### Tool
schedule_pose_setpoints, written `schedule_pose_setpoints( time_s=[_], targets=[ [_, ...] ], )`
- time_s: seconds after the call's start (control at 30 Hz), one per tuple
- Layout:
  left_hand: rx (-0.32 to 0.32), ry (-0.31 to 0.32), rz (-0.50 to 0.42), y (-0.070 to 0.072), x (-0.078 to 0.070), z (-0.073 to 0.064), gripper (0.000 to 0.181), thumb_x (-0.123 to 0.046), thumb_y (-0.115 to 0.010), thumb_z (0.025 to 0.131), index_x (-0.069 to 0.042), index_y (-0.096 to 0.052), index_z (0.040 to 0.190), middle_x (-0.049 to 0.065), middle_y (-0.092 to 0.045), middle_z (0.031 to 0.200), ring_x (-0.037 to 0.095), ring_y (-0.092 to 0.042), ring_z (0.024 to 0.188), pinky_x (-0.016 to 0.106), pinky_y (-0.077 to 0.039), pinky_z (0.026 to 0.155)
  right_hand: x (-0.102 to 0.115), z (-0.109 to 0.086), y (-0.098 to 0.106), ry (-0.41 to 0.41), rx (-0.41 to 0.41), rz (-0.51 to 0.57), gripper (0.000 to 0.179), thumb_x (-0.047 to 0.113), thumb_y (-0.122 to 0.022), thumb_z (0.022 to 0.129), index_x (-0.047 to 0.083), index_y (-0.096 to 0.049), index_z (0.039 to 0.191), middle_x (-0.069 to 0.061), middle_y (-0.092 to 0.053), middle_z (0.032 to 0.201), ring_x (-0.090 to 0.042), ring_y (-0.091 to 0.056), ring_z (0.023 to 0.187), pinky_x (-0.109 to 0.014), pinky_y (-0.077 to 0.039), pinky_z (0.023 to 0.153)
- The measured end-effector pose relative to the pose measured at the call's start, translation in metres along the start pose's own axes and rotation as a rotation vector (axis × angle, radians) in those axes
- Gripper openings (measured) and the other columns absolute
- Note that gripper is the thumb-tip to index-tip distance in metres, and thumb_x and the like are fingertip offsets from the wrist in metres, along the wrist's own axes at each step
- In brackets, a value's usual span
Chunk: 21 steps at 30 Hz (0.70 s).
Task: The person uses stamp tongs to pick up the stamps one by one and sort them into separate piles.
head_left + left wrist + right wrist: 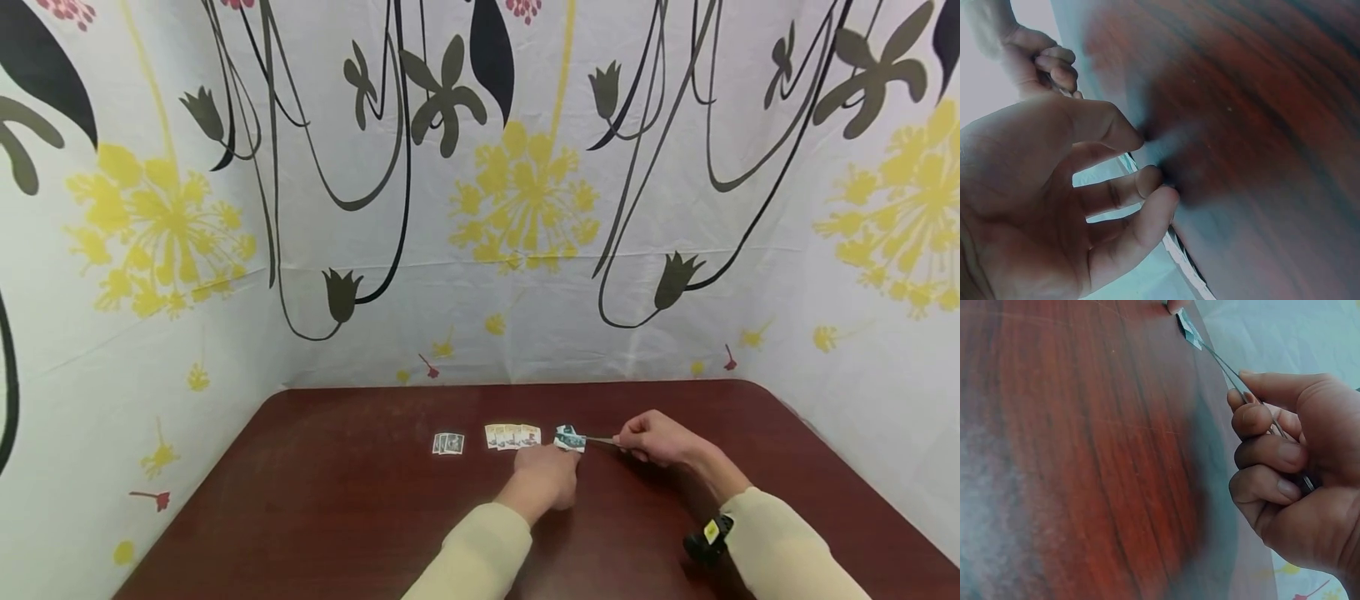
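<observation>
My right hand point(660, 437) grips a pair of metal tweezers point(602, 441), thumb and index finger along the arms and the other fingers curled around the back. The tweezer tips reach the right edge of a small group of teal and white stamps point(568, 438), one of which sits askew on top. My left hand point(546, 475) is just in front of this group, with a fingertip point(1175, 305) at the stamps' edge in the right wrist view. In the left wrist view its fingers point(1160, 206) are loosely bent, fingertips down at the tabletop.
Left of the teal stamps lies an overlapping row of yellowish stamps point(513, 437), and farther left a small overlapping group of grey stamps point(448, 443). All rest on a dark red wooden table point(337, 500). Patterned cloth point(480, 317) hangs behind and at both sides.
</observation>
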<state>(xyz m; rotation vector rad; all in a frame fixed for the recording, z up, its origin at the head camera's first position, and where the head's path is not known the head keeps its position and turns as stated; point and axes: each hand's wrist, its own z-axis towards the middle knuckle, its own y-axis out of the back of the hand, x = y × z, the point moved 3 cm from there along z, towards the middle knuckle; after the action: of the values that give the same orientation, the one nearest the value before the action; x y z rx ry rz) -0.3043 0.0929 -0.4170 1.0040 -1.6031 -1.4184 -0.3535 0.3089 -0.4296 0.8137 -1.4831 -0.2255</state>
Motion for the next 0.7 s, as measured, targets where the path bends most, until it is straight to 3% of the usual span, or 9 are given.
schedule_pose_setpoints(
  time_s=[0.1, 0.33, 0.53, 0.7],
  targets=[
    [-0.001, -0.022, -0.023, -0.001, 0.003, -0.003, 0.047, -0.039, -0.075, 0.091, -0.038, -0.066, 0.138, -0.011, -0.074, 0.122, 0.009, -0.068, 0.105, 0.035, -0.056, 0.079, 0.000, -0.005, -0.001, -0.016, -0.017, 0.018, 0.041, 0.023, -0.063, 0.106, -0.010, -0.060, 0.082, 0.004, -0.049, 0.058, -0.008, -0.034, 0.046, -0.025, -0.031, 0.046],
    [-0.027, -0.050, -0.087, 0.002, 0.019, -0.014, 0.036, -0.033, -0.075, 0.089, -0.026, -0.072, 0.124, -0.004, -0.075, 0.104, 0.013, -0.066, 0.089, 0.036, -0.055, 0.072, -0.001, -0.009, -0.001, -0.053, -0.125, 0.052, 0.040, 0.024, -0.063, 0.105, -0.011, -0.061, 0.087, 0.003, -0.051, 0.061, -0.010, -0.033, 0.047, -0.025, -0.031, 0.046],
    [-0.033, -0.047, -0.137, 0.004, 0.033, -0.027, 0.031, -0.031, -0.074, 0.090, -0.021, -0.073, 0.119, -0.003, -0.074, 0.102, 0.015, -0.062, 0.084, 0.039, -0.054, 0.072, -0.003, -0.014, -0.008, -0.098, -0.184, 0.092, 0.037, 0.021, -0.062, 0.104, -0.007, -0.058, 0.080, 0.002, -0.051, 0.060, -0.011, -0.034, 0.048, -0.025, -0.031, 0.046],
    [-0.035, -0.050, -0.173, 0.003, 0.046, -0.037, 0.019, -0.030, -0.074, 0.091, -0.017, -0.072, 0.105, -0.002, -0.070, 0.090, 0.016, -0.059, 0.079, 0.041, -0.053, 0.070, 0.001, -0.021, -0.017, -0.113, -0.227, 0.102, 0.038, 0.023, -0.058, 0.108, -0.003, -0.063, 0.081, 0.001, -0.051, 0.061, -0.012, -0.033, 0.049, -0.027, -0.032, 0.046]
  ],
)
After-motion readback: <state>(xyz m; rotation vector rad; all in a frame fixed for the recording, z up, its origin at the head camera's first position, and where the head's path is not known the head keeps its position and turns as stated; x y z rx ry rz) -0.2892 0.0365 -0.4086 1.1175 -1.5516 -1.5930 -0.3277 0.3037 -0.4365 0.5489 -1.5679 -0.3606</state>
